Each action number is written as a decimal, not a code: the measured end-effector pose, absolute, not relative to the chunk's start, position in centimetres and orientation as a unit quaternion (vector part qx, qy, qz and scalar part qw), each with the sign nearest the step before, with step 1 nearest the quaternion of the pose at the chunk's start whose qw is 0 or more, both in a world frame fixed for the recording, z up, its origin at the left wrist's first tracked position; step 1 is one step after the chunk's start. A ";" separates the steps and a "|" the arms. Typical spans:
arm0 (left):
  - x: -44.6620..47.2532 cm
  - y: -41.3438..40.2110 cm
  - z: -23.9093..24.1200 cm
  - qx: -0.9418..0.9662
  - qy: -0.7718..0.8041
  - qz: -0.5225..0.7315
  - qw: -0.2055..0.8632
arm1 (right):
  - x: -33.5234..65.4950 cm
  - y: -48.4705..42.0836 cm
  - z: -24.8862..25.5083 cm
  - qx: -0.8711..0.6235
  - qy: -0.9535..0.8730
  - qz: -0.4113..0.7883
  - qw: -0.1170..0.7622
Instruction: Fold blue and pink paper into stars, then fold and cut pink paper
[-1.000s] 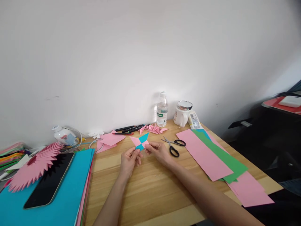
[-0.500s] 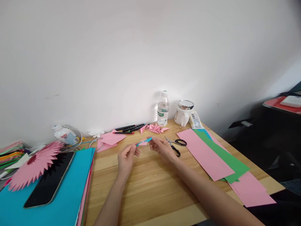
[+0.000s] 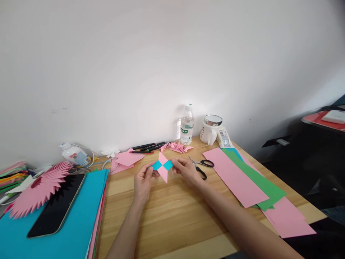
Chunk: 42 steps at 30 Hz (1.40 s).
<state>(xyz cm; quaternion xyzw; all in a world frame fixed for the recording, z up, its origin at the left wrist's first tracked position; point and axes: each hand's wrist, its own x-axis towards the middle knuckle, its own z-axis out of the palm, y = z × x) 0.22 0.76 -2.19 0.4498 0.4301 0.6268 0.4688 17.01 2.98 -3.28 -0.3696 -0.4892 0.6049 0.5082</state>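
A small four-pointed pink and blue folded paper star (image 3: 162,167) is held just above the light wooden table (image 3: 172,216), near its middle, its flat face turned toward the camera. The left hand (image 3: 142,180) pinches the star's left blue point between thumb and fingertips, and the right hand (image 3: 185,171) pinches the right blue point the same way; both are closed on the paper, one pink point up and one down. Just beside the right hand lie black-handled scissors (image 3: 201,166), and past them a long pink paper strip (image 3: 234,178) rests over a green sheet (image 3: 265,187). At the wall stand a clear plastic water bottle (image 3: 187,124) and a white mug (image 3: 209,130). On the left, a black phone (image 3: 58,207) lies on a stack of blue paper (image 3: 81,219), touching a pleated pink paper fan (image 3: 40,189).
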 end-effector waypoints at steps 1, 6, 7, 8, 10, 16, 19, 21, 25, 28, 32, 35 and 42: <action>0.1 0.8 -2.1 0.437 0.441 0.639 0.454 | 17.0 2.8 -3.2 -0.371 -0.502 0.605 0.494; -1.0 1.0 -1.3 0.276 0.435 0.719 0.466 | 17.6 1.9 -1.9 -0.317 -0.601 0.633 0.370; -1.2 1.1 -1.1 0.242 0.424 0.728 0.481 | 17.9 1.7 -1.5 -0.293 -0.619 0.640 0.347; -1.5 1.1 -1.0 0.218 0.415 0.732 0.494 | 18.1 1.5 -1.1 -0.266 -0.637 0.650 0.319; -1.9 1.2 -1.0 0.193 0.407 0.731 0.512 | 18.2 1.4 -0.5 -0.218 -0.665 0.669 0.250; -1.8 1.6 -1.3 0.147 0.383 0.707 0.576 | 16.7 0.9 -0.5 -0.314 -0.584 0.604 0.442; -1.5 1.5 -1.2 0.131 0.364 0.681 0.622 | 15.5 -0.3 -0.9 -0.225 -0.652 0.682 0.244; -1.1 1.4 -1.2 0.139 0.367 0.651 0.650 | 14.7 -0.9 -1.4 -0.226 -0.658 0.687 0.211; -0.3 1.0 -1.8 0.196 0.408 0.612 0.649 | 13.9 -0.9 -2.7 -0.263 -0.656 0.663 0.246; 0.1 0.9 -2.2 0.232 0.433 0.625 0.607 | 14.5 0.0 -3.2 -0.354 -0.666 0.573 0.321; -0.8 1.0 -1.8 0.219 0.421 0.659 0.583 | 15.8 0.8 -2.0 -0.460 -0.708 0.465 0.267; -1.9 1.1 -1.0 0.199 0.399 0.688 0.572 | 16.0 0.3 -0.7 -0.386 -0.719 0.550 0.178; -2.2 1.6 -0.6 0.146 0.343 0.724 0.581 | 15.6 -2.3 1.8 -0.463 -0.688 0.384 0.407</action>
